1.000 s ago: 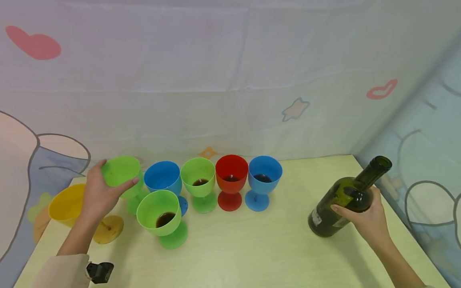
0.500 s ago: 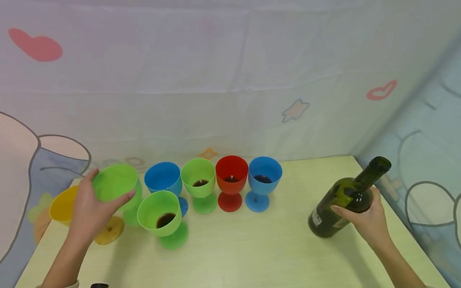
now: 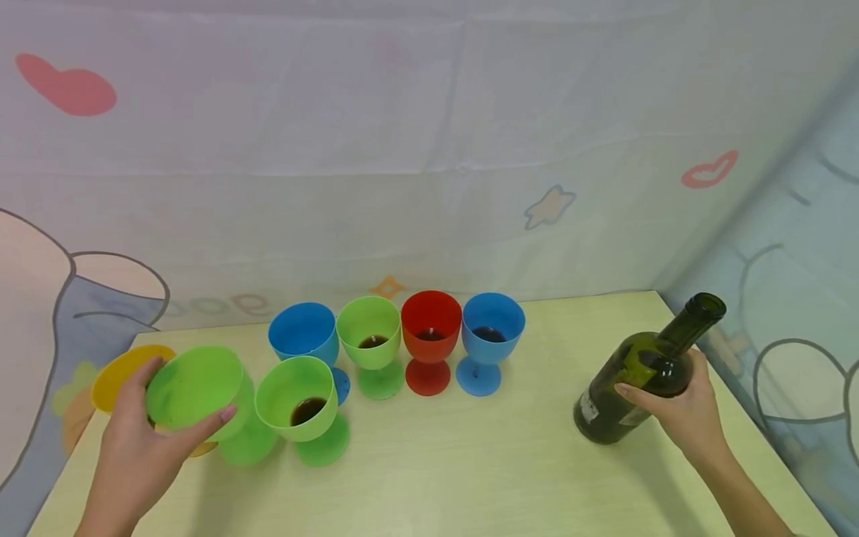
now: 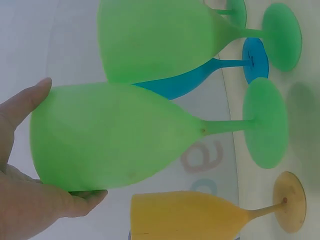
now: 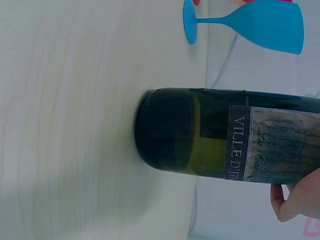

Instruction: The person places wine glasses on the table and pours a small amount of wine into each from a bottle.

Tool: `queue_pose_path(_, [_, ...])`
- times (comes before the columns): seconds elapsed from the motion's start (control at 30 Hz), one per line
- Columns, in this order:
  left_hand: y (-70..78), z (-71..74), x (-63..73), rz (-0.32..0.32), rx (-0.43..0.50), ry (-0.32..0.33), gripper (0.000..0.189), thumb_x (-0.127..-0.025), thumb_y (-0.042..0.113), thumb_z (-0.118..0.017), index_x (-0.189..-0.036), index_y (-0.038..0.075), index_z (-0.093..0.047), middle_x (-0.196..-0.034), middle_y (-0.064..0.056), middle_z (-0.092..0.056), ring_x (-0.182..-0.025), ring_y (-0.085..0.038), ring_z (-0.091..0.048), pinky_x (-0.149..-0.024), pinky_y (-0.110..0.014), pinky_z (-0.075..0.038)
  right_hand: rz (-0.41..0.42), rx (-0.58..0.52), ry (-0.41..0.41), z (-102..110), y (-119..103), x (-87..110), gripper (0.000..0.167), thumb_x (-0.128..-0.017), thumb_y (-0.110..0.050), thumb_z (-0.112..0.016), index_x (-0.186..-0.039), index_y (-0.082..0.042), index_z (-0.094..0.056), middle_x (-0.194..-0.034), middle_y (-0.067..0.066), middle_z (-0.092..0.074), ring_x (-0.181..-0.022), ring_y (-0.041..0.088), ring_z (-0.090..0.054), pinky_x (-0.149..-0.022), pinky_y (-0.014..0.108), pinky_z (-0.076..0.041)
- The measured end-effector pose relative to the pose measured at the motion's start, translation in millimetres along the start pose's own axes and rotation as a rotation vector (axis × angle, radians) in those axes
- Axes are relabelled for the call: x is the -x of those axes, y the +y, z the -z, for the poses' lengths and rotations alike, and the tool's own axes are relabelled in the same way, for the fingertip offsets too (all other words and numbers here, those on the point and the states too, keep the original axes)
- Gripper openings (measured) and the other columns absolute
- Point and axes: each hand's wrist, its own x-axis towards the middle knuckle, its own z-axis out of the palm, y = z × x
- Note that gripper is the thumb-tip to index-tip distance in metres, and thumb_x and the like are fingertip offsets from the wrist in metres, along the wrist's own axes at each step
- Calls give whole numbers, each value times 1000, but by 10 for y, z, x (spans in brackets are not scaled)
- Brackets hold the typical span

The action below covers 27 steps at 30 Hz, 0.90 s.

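Note:
My left hand holds a green goblet by its bowl, thumb on one side and fingers on the other. In the left wrist view this goblet appears sideways, with no liquid showing inside it from the head view. Beside it stands another green goblet with some dark liquid at the bottom. A yellow goblet is partly hidden behind the left hand. At the right, my right hand grips a dark green wine bottle round its body; the label shows in the right wrist view. The bottle stands on the table.
Along the table's back edge stand a blue goblet, a green goblet, a red goblet and a lighter blue goblet. Dark liquid shows in the last three. A printed cloth hangs behind the table.
My left hand has brought the green goblet from the left end of the back row toward me and slightly left, in front of the yellow goblet. The right hand and bottle have stayed put.

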Motion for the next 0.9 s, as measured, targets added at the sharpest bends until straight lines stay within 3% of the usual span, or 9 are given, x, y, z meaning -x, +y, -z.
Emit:
queue_pose_path(0.1, [-34,18,66,-18,3,-8,106,-75,32,-75,-145,2,-1,-143,-30,-15,-117,-49,-27,-89,-65,-27,4,18,-9,-17,-30,1,78,-74,-15,-76,-129,-3,-23,-121,7,-36,-96,2,-43,-74,13,-39])
queue_pose_path(0.33, [-76,49,182,-21,-35,-27,106,-74,33,-76,-146,4,-3,-145,-27,-14,-116,-46,-27,-89,-64,-27,28,47,-34,-88,-125,26,86,-71,-17,-79,-133,0,-21,-124,15,-39,-103,18,-42,-81,42,-37])
queue_pose_path(0.4, [-91,57,218,-12,-29,-46,105,-73,32,-77,-146,7,-5,-144,-25,-17,-114,-43,-31,-93,-45,-37,43,45,-38,-112,-146,41,88,-70,-17,-80,-133,-1,-21,-124,15,-41,-102,18,-42,-81,43,-36])
queue_pose_path(0.47, [-95,54,258,-20,-10,-66,104,-73,29,-78,-146,8,-7,-141,-22,-22,-111,-32,-36,-86,-25,-42,57,47,-43,-130,-163,55,89,-70,-17,-80,-134,-1,-21,-123,16,-42,-102,21,-43,-81,44,-36])
queue_pose_path(0.57, [-39,18,317,-56,9,-99,103,-70,25,-79,-146,11,-11,-139,-17,-27,-104,-21,-39,-67,-3,-35,80,40,-54,-149,-179,71,88,-70,-16,-80,-134,-2,-21,-122,21,-43,-105,32,-44,-81,50,-37])
queue_pose_path(0.63, [43,-20,360,-84,0,-125,103,-69,25,-81,-145,12,-14,-138,-15,-29,-102,-19,-40,-69,-4,-36,91,36,-61,-161,-184,77,88,-69,-15,-80,-134,-2,-21,-122,23,-43,-106,37,-44,-82,54,-37])
queue_pose_path(0.77, [236,-96,444,-119,1,-194,102,-67,28,-81,-145,14,-16,-139,-14,-31,-108,-27,-40,-78,-8,-38,114,50,-69,-186,-197,81,89,-68,-14,-80,-134,-2,-22,-121,24,-44,-106,40,-45,-82,56,-37])
queue_pose_path(0.83, [331,-154,474,-133,13,-230,101,-67,29,-81,-144,14,-17,-140,-14,-30,-112,-29,-39,-89,-23,-42,132,53,-70,-200,-210,81,89,-67,-13,-81,-134,-2,-23,-121,24,-44,-106,40,-45,-82,56,-37])
queue_pose_path(0.9, [422,-227,492,-147,-10,-258,99,-68,33,-80,-143,13,-19,-139,-13,-32,-113,-30,-39,-91,-44,-42,153,55,-73,-218,-223,85,90,-65,-11,-81,-134,-2,-24,-121,24,-45,-107,41,-45,-82,56,-37])
